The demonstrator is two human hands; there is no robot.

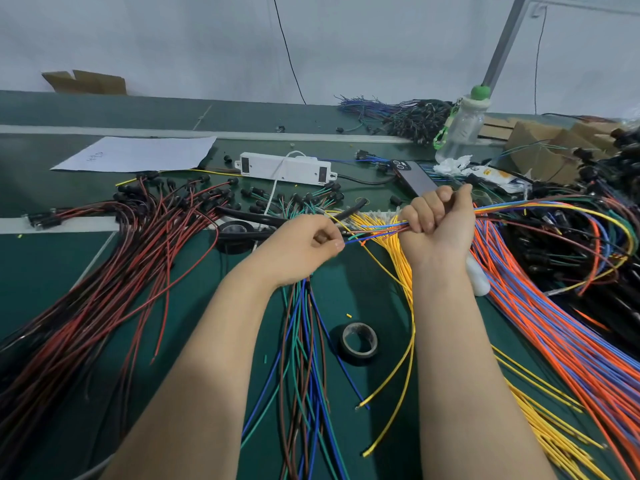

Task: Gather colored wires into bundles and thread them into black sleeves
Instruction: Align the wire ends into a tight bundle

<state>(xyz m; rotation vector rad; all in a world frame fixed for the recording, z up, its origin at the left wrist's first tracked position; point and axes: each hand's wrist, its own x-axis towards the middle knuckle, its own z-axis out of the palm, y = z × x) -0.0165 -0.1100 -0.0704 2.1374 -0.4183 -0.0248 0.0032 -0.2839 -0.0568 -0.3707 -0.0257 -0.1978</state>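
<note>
Looks like a small wire-harness assembly workshop, not a home setup. The long green-covered workbench (52, 271) is buried in sorted piles of cut wire: red and black leads (104, 271), orange and blue strands (554, 323), yellow ones (540, 420). There's a black electrical tape roll (358, 342), folded brown cardboard boxes (543, 147) and a bare white wall (173, 39) behind.

Green bench (52, 271). White power strip (285, 168) at centre back, white paper sheet (138, 154) to its left. Phone (414, 176) lying flat right of the strip, crumpled tissue (450, 165) just beside it. Clear bottle with green cap (462, 128) behind. Black tape roll (358, 342) near front. Cardboard boxes (540, 143) far right, another (86, 82) back left.
</note>
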